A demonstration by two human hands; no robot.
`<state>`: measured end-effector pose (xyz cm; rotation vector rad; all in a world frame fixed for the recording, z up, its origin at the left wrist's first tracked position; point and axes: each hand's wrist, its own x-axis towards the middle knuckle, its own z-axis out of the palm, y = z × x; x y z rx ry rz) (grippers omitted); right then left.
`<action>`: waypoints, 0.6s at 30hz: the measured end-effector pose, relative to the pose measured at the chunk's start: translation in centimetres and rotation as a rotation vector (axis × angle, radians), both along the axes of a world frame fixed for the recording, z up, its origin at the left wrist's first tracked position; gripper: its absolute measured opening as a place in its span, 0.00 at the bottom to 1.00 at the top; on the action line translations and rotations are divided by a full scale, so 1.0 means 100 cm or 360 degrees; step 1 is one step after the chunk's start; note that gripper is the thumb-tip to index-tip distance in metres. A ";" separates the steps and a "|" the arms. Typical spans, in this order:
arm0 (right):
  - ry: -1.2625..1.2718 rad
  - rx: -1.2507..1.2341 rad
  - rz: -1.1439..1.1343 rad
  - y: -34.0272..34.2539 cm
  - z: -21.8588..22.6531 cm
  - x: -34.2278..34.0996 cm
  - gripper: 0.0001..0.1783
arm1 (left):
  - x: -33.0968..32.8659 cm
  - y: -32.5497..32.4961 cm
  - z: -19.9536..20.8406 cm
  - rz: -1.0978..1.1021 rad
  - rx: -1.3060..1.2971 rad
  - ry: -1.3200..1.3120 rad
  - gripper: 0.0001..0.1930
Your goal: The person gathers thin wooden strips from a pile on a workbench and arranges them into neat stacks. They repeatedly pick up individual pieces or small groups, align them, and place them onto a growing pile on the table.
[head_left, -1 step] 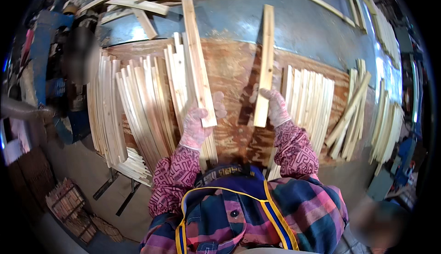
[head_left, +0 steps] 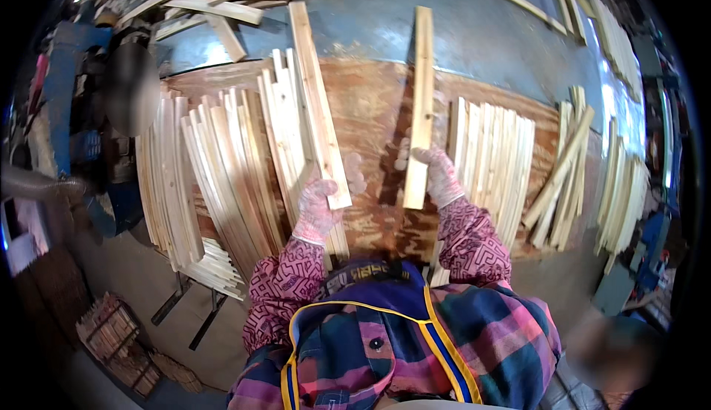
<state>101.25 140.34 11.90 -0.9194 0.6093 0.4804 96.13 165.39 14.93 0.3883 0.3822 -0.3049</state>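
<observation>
My left hand (head_left: 317, 204), in a pinkish-white glove, grips the near end of a long pale wood strip (head_left: 317, 102) with its thumb on top. That strip slants away over the right side of a row of similar strips (head_left: 281, 125). In my right hand (head_left: 441, 173), gloved alike, is a second wood strip (head_left: 422, 77), pinched near its near end and pointing almost straight away from me. Its shadow falls on the brown plywood board (head_left: 370, 114) to its left. The glove fingers under both strips are partly hidden.
More strips lie on the board at left (head_left: 222, 151) and right (head_left: 496, 165). Crossed strips (head_left: 559, 165) rest near its right edge. Beyond is a blue-grey table top (head_left: 355, 21) with a jumbled wood pile (head_left: 244, 6). Bundled wood (head_left: 118, 336) stands low at the left.
The view has shifted slightly. Both held strips have come a little nearer to me. Each hand keeps its grip.
</observation>
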 end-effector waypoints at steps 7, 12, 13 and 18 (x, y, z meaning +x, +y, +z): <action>-0.0063 -0.0025 0.0227 0.022 -0.006 -0.079 0.30 | -0.073 -0.015 -0.022 -0.0428 -0.0072 0.0126 0.36; -0.0302 -0.1019 0.0916 0.064 -0.005 -0.073 0.54 | -0.085 -0.023 -0.022 -0.1798 0.2479 -0.0668 0.52; -0.0266 -0.1379 0.1138 0.072 0.003 -0.071 0.57 | -0.086 -0.021 -0.020 -0.1940 0.2462 -0.0662 0.50; -0.0400 -0.1688 0.2040 0.087 -0.012 -0.071 0.62 | -0.053 0.034 -0.018 -0.1108 0.3276 -0.0298 0.34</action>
